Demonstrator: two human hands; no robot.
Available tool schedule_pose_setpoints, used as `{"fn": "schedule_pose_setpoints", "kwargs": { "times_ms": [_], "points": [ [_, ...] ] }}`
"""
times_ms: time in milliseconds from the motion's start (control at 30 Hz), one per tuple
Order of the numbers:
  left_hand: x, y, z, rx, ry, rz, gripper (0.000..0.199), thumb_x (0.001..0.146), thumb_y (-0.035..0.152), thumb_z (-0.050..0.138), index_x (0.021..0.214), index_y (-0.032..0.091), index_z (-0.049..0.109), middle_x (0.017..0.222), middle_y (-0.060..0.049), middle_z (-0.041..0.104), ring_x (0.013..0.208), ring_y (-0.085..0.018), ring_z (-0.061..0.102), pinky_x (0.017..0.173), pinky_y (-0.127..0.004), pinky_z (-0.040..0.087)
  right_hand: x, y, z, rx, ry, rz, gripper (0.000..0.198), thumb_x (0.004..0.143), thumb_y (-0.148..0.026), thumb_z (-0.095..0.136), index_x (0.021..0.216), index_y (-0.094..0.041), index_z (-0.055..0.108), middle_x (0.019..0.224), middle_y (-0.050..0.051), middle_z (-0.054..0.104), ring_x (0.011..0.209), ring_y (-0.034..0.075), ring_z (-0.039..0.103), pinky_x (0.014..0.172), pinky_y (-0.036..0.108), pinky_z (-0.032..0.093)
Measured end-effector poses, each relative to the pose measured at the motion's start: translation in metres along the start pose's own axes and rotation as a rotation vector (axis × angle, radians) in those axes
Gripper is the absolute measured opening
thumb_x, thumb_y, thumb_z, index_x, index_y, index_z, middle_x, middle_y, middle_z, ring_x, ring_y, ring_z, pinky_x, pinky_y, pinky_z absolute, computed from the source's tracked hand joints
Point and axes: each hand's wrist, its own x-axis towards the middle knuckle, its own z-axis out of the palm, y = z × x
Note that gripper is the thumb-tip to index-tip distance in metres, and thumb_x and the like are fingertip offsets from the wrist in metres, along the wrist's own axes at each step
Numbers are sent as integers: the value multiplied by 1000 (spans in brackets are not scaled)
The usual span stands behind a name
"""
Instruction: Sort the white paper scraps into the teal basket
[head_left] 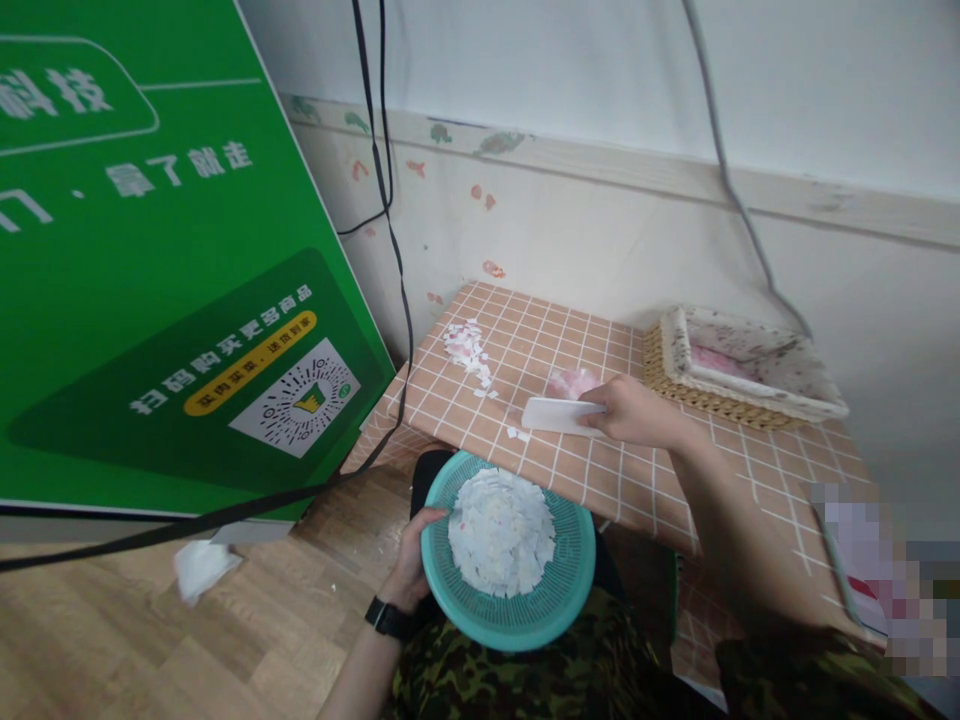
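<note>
My left hand (411,560) grips the left rim of a teal plastic colander (510,628), which rests on my lap under the table's front edge. Inside it lies a heap of small white paper-like pieces (501,530). Over the table, my right hand (634,410) is closed on a flat white scraper-like plate (559,415), tilted on its edge near the tabletop. A few white scraps (517,433) lie just in front of that plate. Right behind it sits a pinkish clear plastic bundle (574,382), partly hidden. Another scatter of white and pink scraps (466,348) is at the table's left.
The table (525,330) has a brown checked cover. A cloth-lined wicker basket (742,370) with something pink inside stands at the back right. A green sign panel (165,250) rises at left, with a black cable (397,250) hanging beside it. White crumpled material (204,568) lies on the floor.
</note>
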Motion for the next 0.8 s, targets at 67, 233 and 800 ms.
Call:
{"fn": "schedule_pose_setpoints", "kwargs": {
  "times_ms": [67,233,800],
  "points": [
    [0,0,0,-4,-4,-6,21,70,25,62,78,8,71,69,-11,75,61,-25,68,69,-40,52,-1,2,0,4,5,8,15,78,-22,53,69,-17,64,56,0,54,52,11,44,54,25,29],
    [-1,-1,0,-9,4,3,20,69,24,63,78,8,71,70,-12,75,61,-25,68,68,-39,52,-2,-2,-1,40,10,-28,16,78,-22,53,66,-17,62,57,0,55,54,11,45,55,25,30],
    [-1,1,2,8,8,27,18,70,22,62,78,8,71,68,-11,75,60,-24,68,67,-38,53,8,-6,6,-36,106,-40,18,79,-20,51,82,-17,69,65,4,62,60,14,51,58,25,32]
  ]
}}
